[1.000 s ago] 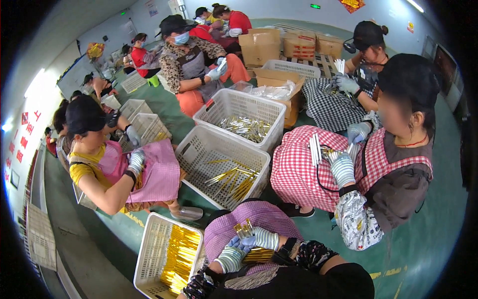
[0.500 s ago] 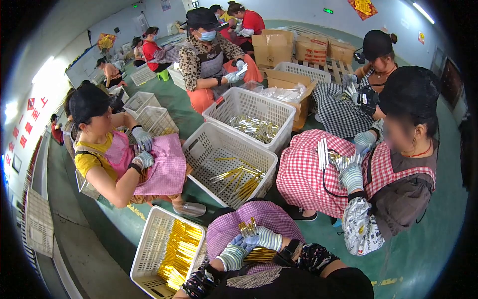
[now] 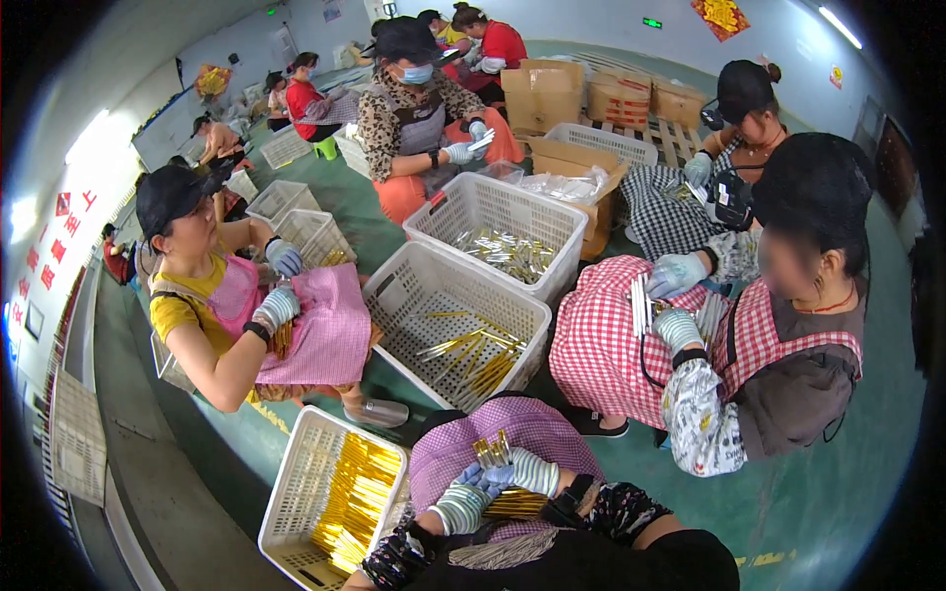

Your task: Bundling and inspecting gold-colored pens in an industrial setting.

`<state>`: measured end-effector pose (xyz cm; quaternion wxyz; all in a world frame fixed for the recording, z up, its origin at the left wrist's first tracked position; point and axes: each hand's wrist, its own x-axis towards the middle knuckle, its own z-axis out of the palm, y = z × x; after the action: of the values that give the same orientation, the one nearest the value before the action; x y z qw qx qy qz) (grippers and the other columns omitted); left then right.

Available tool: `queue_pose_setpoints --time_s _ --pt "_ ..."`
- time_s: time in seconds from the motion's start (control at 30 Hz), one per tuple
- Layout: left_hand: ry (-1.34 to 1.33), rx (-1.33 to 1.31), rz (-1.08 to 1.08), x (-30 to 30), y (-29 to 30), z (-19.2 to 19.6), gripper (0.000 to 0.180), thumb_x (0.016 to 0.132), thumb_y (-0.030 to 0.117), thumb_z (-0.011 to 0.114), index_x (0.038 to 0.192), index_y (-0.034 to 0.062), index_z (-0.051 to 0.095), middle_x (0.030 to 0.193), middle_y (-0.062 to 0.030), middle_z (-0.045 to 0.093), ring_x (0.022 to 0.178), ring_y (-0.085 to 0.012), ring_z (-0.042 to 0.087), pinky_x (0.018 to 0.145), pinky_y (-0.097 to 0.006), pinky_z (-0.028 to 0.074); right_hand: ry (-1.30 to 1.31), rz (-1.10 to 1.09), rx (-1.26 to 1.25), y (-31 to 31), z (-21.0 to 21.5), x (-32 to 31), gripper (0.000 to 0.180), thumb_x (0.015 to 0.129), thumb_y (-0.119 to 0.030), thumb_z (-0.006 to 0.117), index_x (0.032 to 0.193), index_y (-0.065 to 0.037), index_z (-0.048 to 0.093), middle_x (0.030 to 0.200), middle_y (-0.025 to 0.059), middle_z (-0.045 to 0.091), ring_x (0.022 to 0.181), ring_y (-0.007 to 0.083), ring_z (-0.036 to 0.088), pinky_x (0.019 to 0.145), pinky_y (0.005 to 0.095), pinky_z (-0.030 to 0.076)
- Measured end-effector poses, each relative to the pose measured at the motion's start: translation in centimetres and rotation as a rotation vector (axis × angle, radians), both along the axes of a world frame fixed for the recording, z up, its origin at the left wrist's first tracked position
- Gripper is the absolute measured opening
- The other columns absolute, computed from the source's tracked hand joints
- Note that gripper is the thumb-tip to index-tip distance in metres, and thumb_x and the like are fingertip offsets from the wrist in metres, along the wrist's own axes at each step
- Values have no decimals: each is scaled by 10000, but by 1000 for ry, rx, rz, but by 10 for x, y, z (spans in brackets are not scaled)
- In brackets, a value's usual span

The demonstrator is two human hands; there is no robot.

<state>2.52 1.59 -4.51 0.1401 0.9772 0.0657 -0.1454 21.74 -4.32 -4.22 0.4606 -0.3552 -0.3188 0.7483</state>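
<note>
My left hand (image 3: 461, 504) and my right hand (image 3: 530, 473), both in striped gloves with blue fingers, meet over my lap. Between them a small bunch of thin gold-and-silver sticks (image 3: 492, 451) stands up, ends pointing away from me. Fingers of both hands are closed around its lower part, which they hide. More long gold sticks (image 3: 514, 504) lie on my lap under the right wrist. A purple checked apron (image 3: 434, 448) covers my knees.
A white crate (image 3: 286, 492) full of gold sticks stands at my left. Ahead, a crate (image 3: 394, 281) holds loose sticks, with another crate (image 3: 567, 227) behind it. Co-workers sit left, right and ahead; one in a red checked apron (image 3: 606, 345) handles white sticks.
My hands and the bunch stay nearly still. The co-worker at right has shifted both hands among the white sticks; the one at left has moved a hand slightly.
</note>
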Motion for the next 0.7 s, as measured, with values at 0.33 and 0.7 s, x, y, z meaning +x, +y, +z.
queue_pose_setpoints --time_s 0.33,0.7 --pt "176 69 -40 9 -6 18 649 822 274 479 1436 92 377 1468 -191 378 1402 -334 291 1174 -474 95 322 71 9 -1 -20 -6 271 878 -79 648 1123 27 601 1057 93 667 954 195 642 846 340 534" --pt "340 21 -5 21 -7 28 650 842 280 475 1447 85 341 1475 -180 371 1408 -322 283 1168 -480 99 417 0 115 20 -33 -20 278 867 -77 665 1125 9 607 1042 81 671 939 185 642 828 328 534"
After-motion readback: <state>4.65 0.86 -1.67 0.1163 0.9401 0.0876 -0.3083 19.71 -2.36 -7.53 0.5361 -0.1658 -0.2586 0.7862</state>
